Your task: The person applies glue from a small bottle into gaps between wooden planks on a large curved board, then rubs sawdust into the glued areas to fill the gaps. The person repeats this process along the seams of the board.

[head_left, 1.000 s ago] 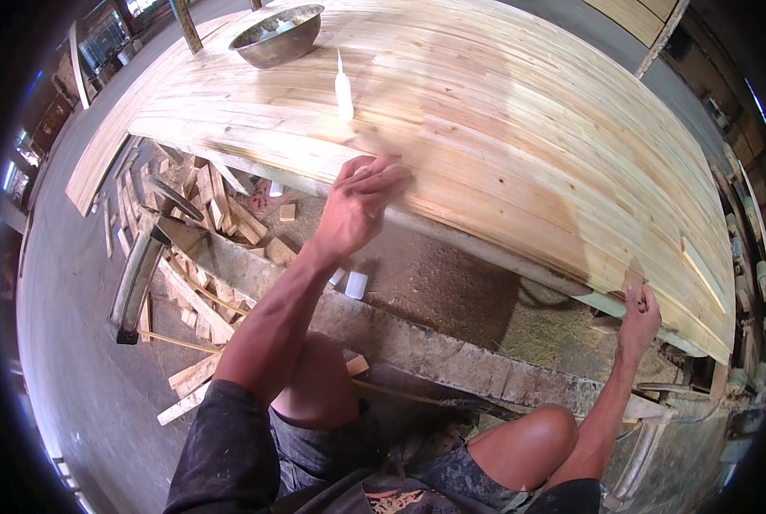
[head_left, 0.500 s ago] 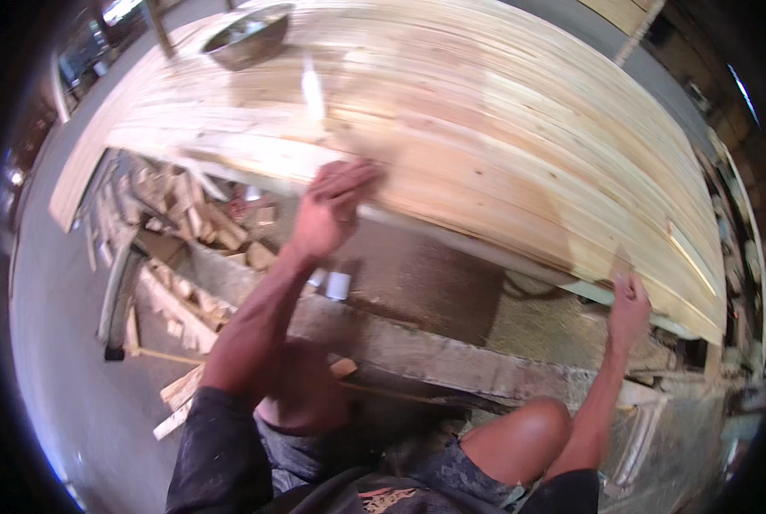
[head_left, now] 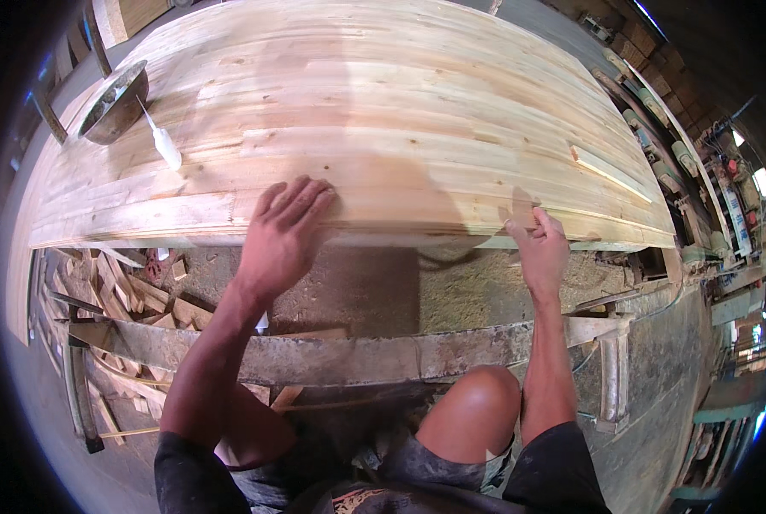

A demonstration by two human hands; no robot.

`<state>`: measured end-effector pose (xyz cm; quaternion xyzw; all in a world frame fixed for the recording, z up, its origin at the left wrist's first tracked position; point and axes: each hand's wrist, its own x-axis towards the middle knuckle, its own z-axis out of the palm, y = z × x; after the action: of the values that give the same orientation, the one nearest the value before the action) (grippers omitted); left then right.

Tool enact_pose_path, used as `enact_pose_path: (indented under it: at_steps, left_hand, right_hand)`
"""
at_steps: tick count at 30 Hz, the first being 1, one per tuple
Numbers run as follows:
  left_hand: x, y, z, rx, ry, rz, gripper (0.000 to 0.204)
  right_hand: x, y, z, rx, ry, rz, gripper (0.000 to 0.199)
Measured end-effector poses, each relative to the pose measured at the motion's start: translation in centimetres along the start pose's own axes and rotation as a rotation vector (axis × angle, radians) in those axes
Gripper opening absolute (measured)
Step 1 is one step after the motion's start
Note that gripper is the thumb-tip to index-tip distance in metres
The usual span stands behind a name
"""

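Note:
A wide panel of glued pale wooden strips (head_left: pixel 383 111) fills the upper half of the view. My left hand (head_left: pixel 282 233) rests flat on its near edge, fingers spread over the top. My right hand (head_left: pixel 539 248) grips the same near edge further right, thumb on top and fingers curled under the edge. A loose thin wooden strip (head_left: pixel 610 174) lies on the panel to the right.
A metal bowl (head_left: pixel 116 101) and a white glue bottle (head_left: pixel 163 141) sit on the panel's left end. Wood offcuts (head_left: pixel 117 291) litter the floor below left. A steel beam (head_left: pixel 357 355) crosses beneath the panel, above my knees. Machinery (head_left: pixel 700 154) stands along the right side.
The view has swung so the panel now lies level across the frame. My left hand has spread flat on the near edge; my right hand has moved in along the same edge.

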<state>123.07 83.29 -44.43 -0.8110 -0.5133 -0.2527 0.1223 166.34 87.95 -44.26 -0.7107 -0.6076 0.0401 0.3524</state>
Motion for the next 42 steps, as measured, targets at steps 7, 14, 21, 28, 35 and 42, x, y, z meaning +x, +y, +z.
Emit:
enact_pose_path:
  at_steps: [7, 14, 21, 28, 35, 42]
  left_hand:
    - [2.1, 2.8, 2.4, -0.060, 0.092, -0.012, 0.051]
    - [2.3, 3.1, 2.4, -0.073, 0.090, 0.000, 0.046]
    - [1.5, 3.0, 3.8, 0.039, 0.095, -0.011, 0.051]
    - [0.4, 2.7, 4.9, 0.013, 0.090, -0.011, 0.071]
    - [0.4, 2.7, 5.4, -0.017, 0.142, -0.030, 0.063]
    - [-0.1, 3.1, 7.1, -0.934, 0.393, -0.189, 0.056]
  right_hand:
    - [0.2, -1.3, -0.7, -0.064, -0.062, -0.004, 0.089]
    - [0.7, -1.5, -1.1, 0.010, -0.082, -0.008, 0.085]
    - [-0.2, -0.9, -0.6, 0.063, -0.048, 0.000, 0.084]
    - [3.4, -7.3, -0.5, -0.521, 0.149, -0.253, 0.060]
    - [1.6, -40.6, 10.0, 0.337, -0.227, -1.103, 0.031]
    - [-9.7, -67.1, 24.0, 0.188, -0.293, -1.415, 0.028]
